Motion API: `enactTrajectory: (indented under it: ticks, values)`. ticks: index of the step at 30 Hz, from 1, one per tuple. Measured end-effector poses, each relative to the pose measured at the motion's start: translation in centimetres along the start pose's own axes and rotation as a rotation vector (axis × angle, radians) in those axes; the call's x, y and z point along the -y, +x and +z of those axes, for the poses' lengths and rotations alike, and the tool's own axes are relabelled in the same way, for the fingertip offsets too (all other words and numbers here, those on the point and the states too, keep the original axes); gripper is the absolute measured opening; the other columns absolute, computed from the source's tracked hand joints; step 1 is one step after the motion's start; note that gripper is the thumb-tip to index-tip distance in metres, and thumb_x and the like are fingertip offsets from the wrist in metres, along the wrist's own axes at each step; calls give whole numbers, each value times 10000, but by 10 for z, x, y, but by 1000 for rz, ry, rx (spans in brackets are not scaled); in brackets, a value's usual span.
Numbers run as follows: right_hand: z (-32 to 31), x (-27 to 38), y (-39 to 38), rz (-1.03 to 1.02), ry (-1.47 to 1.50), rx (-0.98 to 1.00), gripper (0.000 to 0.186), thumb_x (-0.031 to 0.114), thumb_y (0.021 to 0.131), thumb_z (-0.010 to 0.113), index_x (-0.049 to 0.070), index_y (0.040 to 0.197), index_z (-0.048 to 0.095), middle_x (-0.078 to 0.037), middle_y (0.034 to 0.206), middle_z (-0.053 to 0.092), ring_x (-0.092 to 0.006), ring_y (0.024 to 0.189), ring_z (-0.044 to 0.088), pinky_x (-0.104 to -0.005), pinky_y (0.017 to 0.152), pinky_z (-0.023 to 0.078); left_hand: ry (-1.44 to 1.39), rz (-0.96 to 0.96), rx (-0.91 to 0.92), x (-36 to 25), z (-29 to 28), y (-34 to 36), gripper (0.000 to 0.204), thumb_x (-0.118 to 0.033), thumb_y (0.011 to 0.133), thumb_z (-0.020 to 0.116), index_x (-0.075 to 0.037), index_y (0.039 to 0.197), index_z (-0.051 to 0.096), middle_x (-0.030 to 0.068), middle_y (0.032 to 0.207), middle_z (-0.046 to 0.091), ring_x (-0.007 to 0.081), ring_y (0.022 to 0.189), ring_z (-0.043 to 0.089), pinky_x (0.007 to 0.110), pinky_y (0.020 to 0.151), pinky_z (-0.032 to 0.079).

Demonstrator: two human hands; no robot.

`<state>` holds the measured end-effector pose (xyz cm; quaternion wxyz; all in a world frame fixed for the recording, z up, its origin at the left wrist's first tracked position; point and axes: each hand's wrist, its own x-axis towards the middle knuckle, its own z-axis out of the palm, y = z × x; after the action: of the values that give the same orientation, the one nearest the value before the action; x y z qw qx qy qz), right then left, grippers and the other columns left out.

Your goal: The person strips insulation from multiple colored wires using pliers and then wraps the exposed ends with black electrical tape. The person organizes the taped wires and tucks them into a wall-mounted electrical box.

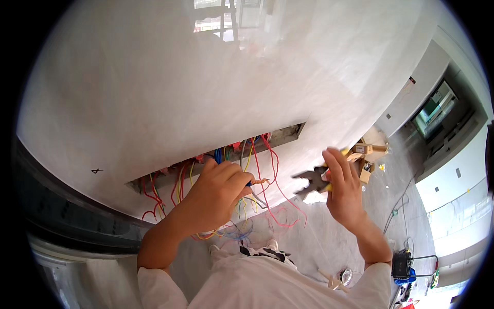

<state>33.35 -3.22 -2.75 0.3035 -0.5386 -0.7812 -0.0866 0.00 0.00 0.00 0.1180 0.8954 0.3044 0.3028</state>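
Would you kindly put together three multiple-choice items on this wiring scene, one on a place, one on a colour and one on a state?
1. Where do the coloured wires come out?
A. a long slot in the white wall
B. a box on the floor
C. a ceiling hatch

2. What colour are the handles of the pliers?
A. green
B. yellow
C. white

3. What is the left hand doing?
A. hanging open and empty
B. resting flat on the wall
C. pinching a wire with bare copper strands at its end

Answers:
1 A, the wires hang out of the slot cut in the wall.
2 B, yellow shows between the fingers of the right hand.
3 C, its fingertips close on the wire by the slot.
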Motion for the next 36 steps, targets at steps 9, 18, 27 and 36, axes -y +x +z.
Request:
enactTrajectory:
  ticks: [9,18,27,36]
  values:
    - [6,28,65,-177,-30,-17,672,-85,843,694,94,1473,544,-140,1404,564,-370,1165,606,-479,979,529,-433,-201,-215,9,-4,-9,212,-217,1048,653,-8,1059,686,61,943,697,216,882,589,366,933,393]
    - [61,50,78,-317,205,-178,701,-131,785,719,84,1437,576,-157,1364,576,-386,1065,606,-455,855,547,-410,-57,-64,20,-8,-11,133,-179,1054,638,-59,1054,698,52,871,605,227,817,508,381,889,326]
    - [72,44,80,-377,121,-279,676,-131,756,719,85,1386,603,-140,1274,599,-355,930,570,-440,737,512,-472,-70,34,22,-15,-11,133,-170,1034,660,-55,1084,704,61,899,608,228,845,525,383,912,316]
    - [79,44,80,-368,187,-274,666,-137,686,702,57,1317,617,-135,1234,615,-361,969,567,-452,773,505,-511,-94,82,23,-17,-9,149,-170,1036,665,-60,1121,718,51,912,626,211,853,540,374,909,312]
